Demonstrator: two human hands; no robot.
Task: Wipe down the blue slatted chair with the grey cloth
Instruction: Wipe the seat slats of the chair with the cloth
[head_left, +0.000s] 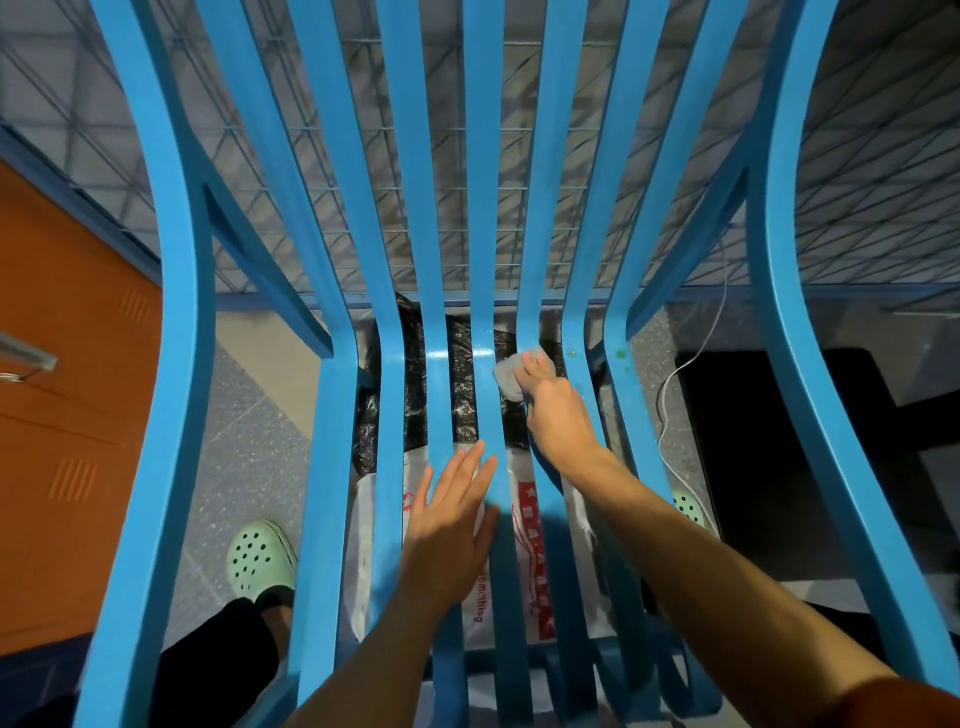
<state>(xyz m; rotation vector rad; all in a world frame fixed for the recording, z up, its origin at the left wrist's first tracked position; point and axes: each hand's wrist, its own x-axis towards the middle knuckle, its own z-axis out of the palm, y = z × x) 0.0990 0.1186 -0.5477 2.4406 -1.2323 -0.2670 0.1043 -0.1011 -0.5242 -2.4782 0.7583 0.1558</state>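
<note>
Blue slatted chair (332, 467): seat wipe in hand.
Right hand (556, 410) grips grey cloth (506, 379) at the far bend; left hand (449, 525) lies flat, fingers straight; green spots (618, 356) rightward likely next.

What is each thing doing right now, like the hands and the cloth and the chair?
Blue slatted chair: shiny patch near the cloth, greenish spots on two slats right of it.
Grey cloth: bunched up, pressed against a slat.
Right hand: grips the grey cloth.
Left hand: flat, fingers straight, resting on the slats.
White cable: lying loose on the floor.
</note>
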